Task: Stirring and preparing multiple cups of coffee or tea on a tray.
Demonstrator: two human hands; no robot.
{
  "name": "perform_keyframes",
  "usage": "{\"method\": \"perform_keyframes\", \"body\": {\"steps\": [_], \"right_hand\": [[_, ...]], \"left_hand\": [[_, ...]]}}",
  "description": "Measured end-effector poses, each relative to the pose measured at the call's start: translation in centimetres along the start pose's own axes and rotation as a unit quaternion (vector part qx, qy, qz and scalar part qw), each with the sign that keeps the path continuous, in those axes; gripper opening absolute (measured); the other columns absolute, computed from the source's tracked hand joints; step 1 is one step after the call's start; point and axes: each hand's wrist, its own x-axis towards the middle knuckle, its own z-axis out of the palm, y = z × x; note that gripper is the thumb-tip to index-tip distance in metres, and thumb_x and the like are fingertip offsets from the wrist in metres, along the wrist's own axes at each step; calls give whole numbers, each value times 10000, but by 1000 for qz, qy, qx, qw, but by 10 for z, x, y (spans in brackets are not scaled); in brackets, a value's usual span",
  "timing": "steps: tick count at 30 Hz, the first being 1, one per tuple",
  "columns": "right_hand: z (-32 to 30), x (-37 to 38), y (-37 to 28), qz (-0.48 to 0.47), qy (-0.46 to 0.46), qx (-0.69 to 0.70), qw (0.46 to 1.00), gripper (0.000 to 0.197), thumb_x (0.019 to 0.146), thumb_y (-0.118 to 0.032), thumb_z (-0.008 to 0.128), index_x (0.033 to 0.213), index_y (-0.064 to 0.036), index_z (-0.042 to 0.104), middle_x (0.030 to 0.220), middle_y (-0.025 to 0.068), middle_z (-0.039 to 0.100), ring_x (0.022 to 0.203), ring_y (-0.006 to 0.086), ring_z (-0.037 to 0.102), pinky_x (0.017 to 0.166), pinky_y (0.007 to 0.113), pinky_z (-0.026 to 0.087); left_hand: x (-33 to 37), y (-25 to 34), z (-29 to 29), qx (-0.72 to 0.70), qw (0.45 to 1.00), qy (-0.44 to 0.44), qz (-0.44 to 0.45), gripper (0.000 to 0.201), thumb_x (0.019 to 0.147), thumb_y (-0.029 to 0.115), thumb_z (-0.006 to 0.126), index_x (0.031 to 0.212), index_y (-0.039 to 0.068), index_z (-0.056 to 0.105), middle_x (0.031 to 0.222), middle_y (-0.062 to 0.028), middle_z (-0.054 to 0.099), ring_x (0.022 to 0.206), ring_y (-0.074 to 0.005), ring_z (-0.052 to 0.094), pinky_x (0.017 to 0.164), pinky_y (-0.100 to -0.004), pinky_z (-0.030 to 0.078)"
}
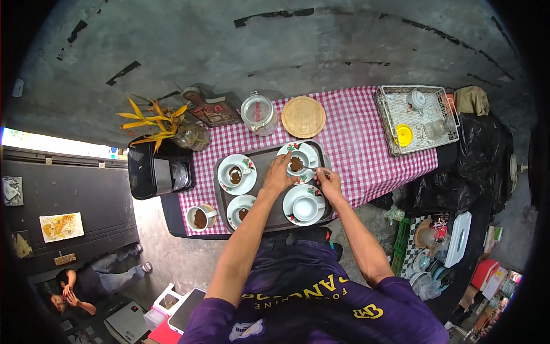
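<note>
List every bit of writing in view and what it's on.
Wording isn't copied out here; this is where it appears.
Yellow lettering, upside down: front of the purple shirt.
Reddish capitals: dark board at the back of the table.
Pale script: red packet at right, too small to read.
Dark marks: pale box at lower left, too small to read.

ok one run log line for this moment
left hand: at upper-right teacup | right hand: beside it, grip unclear | serving tray: four teacups on saucers
</note>
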Motion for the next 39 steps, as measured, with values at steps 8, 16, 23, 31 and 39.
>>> {"method": "perform_keyframes", "body": {"steps": [8, 16, 23, 31, 39], "right_hand": [[-3, 1, 2, -14, 2, 3, 1000, 306, 966, -288, 563, 1020, -8, 676, 756, -8, 619, 657, 59, 489, 603, 206, 408], [-2, -1, 1, -18, 7, -3, 1000, 317, 963, -294, 570, 1034, -2, 670, 762, -6, 624, 666, 59, 493, 613, 209, 413], [0, 2, 0, -22, 6, -14, 1000, 323, 958, -305, 577, 1059, -14, 675, 764, 0, 627, 672, 60, 509, 612, 211, 413], [2, 4, -4, -15, 14, -9, 1000, 327, 957, -308, 578, 1038, -4, 667, 764, 1, 619, 677, 68, 497, 629, 217, 414], [2, 4, -4, -8, 14, -19, 1000, 345, 956, -320, 579, 1043, 2, 667, 765, 1, 622, 678, 67, 496, 628, 216, 415]], "left_hand": [[2, 3, -1, 12, 1000, 21, -20, 848, 620, 276, 853, 1368, 133, 479, 1340, -125, 496, 1232, -324, 480, 1021, -421, 417], [1, 4, -1, 29, 998, 29, -47, 858, 629, 335, 848, 1388, 258, 455, 1382, -94, 462, 1244, -311, 464, 1009, -459, 417], [2, 3, -1, 28, 998, 28, -57, 875, 609, 333, 857, 1384, 260, 457, 1383, -90, 463, 1246, -308, 460, 1009, -455, 415], [1, 6, -2, 21, 997, 22, -67, 870, 606, 326, 857, 1377, 270, 459, 1387, -85, 459, 1252, -311, 453, 1012, -455, 412], [4, 3, -2, 6, 998, 27, -62, 867, 581, 300, 870, 1356, 251, 484, 1377, -75, 465, 1241, -310, 460, 1011, -462, 412]]}}
